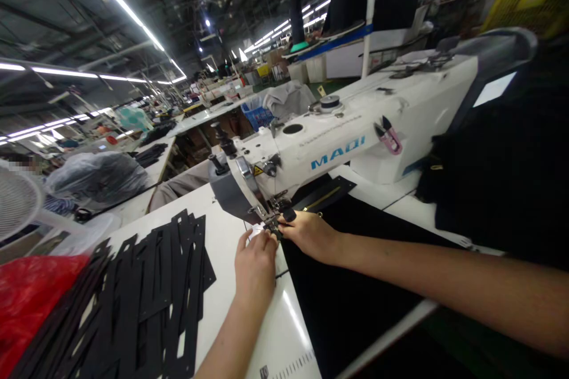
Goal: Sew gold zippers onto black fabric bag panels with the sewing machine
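Observation:
A white sewing machine (351,130) stands on the white table (222,237), its presser foot (272,224) low over the bed. My left hand (255,263) lies just left of the foot, fingers stretched flat toward it. My right hand (309,232) is right of the foot, its fingers pinched on a small black piece (288,214) beside the needle. Black fabric (347,284) spreads under my right forearm toward the table's near edge.
A stack of black cut pieces (146,296) lies at the left, next to red material (31,296). Pink thread snips (390,137) rest on the machine arm. A dark fabric pile (502,183) sits at the right. Other workstations and a white fan (15,201) stretch behind.

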Demonstrator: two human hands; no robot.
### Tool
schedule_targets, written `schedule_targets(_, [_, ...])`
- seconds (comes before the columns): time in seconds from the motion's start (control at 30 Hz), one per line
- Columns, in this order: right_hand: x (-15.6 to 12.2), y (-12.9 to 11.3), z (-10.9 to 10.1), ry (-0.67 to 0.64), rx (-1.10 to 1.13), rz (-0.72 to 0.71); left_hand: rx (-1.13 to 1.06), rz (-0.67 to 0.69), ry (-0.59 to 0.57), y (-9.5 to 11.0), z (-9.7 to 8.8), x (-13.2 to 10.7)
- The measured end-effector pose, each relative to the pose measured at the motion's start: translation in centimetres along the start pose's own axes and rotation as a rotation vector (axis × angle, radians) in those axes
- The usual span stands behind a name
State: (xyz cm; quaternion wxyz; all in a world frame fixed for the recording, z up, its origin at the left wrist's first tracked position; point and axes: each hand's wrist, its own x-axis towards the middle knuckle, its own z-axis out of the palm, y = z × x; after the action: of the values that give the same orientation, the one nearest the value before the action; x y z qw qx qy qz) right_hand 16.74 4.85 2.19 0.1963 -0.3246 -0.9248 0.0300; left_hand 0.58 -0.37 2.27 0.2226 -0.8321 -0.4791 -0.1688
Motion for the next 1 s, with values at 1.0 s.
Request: schedule_targets(1.0, [0.26, -0.21, 0.45, 0.100, 0.060, 0.030, -0.072, -0.089, 0.108, -0.09, 1.02, -0.18])
